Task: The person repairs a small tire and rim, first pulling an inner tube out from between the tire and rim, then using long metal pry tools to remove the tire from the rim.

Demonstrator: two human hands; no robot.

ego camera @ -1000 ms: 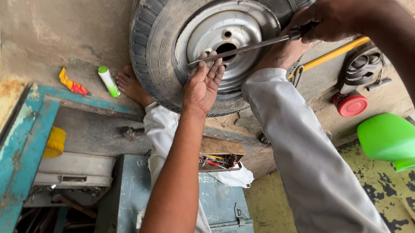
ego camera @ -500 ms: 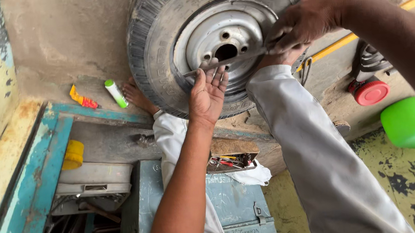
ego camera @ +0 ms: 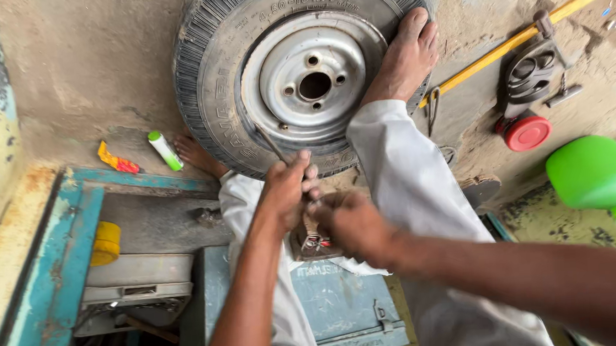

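Both hands have come down from the wheel's hub, where they worked half a second ago, to the near edge of the tyre. The left hand (ego camera: pixel 285 190) is closed around the lower end of a thin metal rod (ego camera: pixel 269 141), whose far end slants up to meet the rim at its lower left. The right hand (ego camera: pixel 350 224) sits just beside it, fingers curled, slightly blurred; whether it grips anything cannot be told. Beneath the hands lies a blue metal toolbox (ego camera: pixel 345 313), partly covered by the person's pale trouser legs. To the left, a yellow tub (ego camera: pixel 105 242) rests in a teal-edged tray (ego camera: pixel 57 274). Further off, the tyre (ego camera: pixel 206 86) lies flat on the dusty ground with its grey steel rim (ego camera: pixel 303 88) facing up. A bare right foot (ego camera: pixel 404 57) presses on the tyre's right side; the left foot (ego camera: pixel 196 155) peeks from under its lower left. Beyond lie a green-capped white tube (ego camera: pixel 165 150), a yellow-handled tool (ego camera: pixel 527 35), a red disc (ego camera: pixel 526 132) and a green plastic jug (ego camera: pixel 597 173).
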